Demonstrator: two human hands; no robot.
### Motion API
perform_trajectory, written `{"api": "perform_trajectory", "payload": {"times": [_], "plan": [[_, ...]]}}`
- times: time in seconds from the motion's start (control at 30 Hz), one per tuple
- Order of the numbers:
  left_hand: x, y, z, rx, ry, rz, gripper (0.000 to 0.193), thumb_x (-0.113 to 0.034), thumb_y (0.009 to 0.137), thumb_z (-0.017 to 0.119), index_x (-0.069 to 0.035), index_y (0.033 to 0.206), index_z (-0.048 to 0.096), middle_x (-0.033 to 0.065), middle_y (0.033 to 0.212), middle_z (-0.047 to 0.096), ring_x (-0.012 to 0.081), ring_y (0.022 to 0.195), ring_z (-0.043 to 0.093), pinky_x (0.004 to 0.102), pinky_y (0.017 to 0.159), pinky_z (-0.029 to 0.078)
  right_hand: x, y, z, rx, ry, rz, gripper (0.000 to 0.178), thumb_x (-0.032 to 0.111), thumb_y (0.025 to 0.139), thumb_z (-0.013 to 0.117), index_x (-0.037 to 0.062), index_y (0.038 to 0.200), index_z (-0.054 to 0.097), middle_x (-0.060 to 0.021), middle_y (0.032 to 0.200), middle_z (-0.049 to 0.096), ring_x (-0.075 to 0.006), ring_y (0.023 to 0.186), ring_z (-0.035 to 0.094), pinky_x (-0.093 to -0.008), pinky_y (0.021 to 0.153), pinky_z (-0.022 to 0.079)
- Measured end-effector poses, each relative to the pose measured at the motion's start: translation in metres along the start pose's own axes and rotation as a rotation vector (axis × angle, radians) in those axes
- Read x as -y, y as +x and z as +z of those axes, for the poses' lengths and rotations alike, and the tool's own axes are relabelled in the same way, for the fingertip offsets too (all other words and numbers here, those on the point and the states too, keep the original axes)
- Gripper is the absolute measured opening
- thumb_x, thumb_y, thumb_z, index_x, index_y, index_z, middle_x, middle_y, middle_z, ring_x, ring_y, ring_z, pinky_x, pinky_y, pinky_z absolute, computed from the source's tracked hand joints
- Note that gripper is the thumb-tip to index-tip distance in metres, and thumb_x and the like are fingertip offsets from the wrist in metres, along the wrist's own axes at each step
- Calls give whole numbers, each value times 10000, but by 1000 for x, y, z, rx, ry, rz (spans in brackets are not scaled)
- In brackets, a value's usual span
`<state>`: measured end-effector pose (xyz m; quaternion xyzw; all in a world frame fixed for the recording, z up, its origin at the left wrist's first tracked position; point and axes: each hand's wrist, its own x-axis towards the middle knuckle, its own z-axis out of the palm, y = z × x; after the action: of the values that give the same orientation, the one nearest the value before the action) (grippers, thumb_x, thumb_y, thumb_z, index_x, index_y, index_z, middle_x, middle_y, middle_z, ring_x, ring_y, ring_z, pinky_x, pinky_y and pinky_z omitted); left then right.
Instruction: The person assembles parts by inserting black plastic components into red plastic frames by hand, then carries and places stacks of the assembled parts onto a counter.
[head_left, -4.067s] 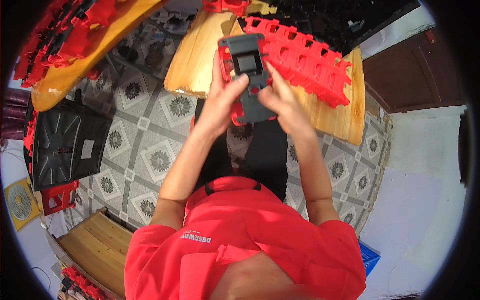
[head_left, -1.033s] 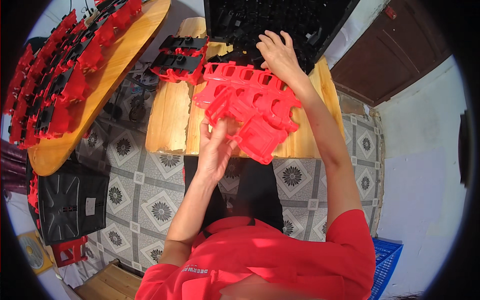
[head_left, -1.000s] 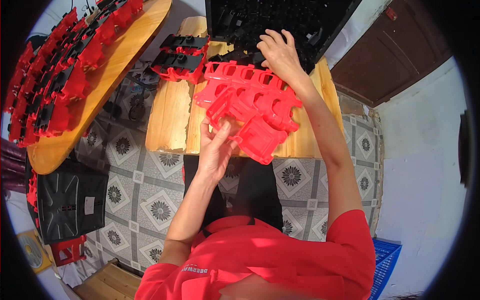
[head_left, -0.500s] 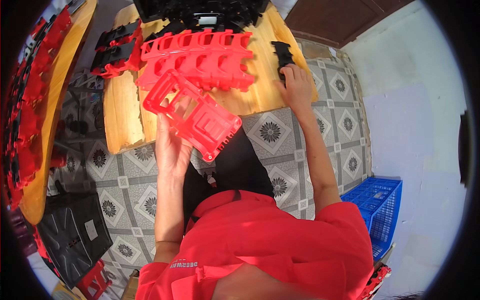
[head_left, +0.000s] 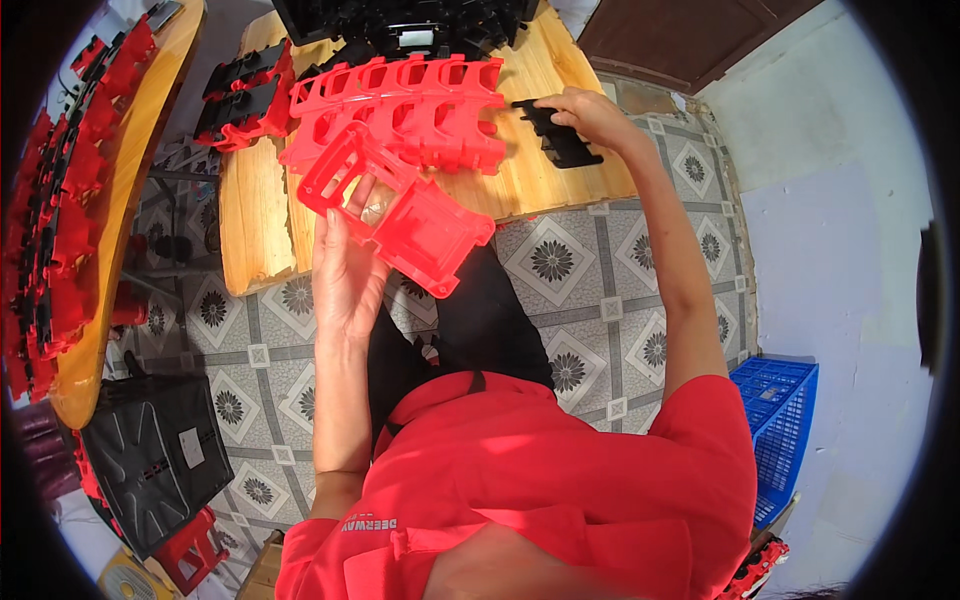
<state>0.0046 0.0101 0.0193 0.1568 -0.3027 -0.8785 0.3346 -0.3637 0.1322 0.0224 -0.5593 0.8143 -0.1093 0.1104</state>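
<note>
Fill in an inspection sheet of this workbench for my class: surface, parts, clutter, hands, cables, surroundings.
Surface: wooden table, ragged along its left side.
Parts: red frame, held off the table; black part at the table's right side.
Clutter: rows of red frames, black-and-red assemblies, a black bin at the far edge.
Hands: left hand holds the red frame; right hand has its fingers on the black part's upper end.
Cables: none clearly seen.
Surroundings: tiled floor, blue crate at right.

Red plastic frame (head_left: 432, 238) in the left hand (head_left: 345, 278), black plastic plate (head_left: 568, 150) in the right hand (head_left: 598, 118)
</note>
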Motion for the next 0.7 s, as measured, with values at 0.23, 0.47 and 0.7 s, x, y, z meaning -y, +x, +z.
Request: {"api": "perform_trajectory", "payload": {"times": [0.23, 0.47, 0.7], "plan": [[-8, -5, -12, -37, 43, 65, 624, -401, 981, 546, -132, 1491, 308, 133, 1482, 419, 313, 1330, 456, 524, 1044, 458, 5, -64, 8, -169, 8, 214, 251, 176, 906, 643, 113, 1148, 658, -131, 882, 695, -325, 766, 656, -402, 680, 501], [-2, -3, -25, -54, -58, 68, 587, -258, 967, 616, -176, 1457, 304, 85, 1453, 451, 271, 1192, 566, 434, 886, 551, 138, -127, -7, -574, 247, 95, 260, 240, 824, 769, 37, 958, 679, -59, 676, 576, -165, 570, 544, -302, 540, 435], [-1, -11, -31, -58, -34, 82, 670, -254, 954, 637, -193, 1494, 245, 72, 1473, 438, 231, 1205, 566, 335, 826, 561, 248, -99, 37, -646, 251, -151, 290, 202, 747, 831, 32, 881, 638, -36, 637, 520, -174, 522, 514, -303, 486, 422]]}}
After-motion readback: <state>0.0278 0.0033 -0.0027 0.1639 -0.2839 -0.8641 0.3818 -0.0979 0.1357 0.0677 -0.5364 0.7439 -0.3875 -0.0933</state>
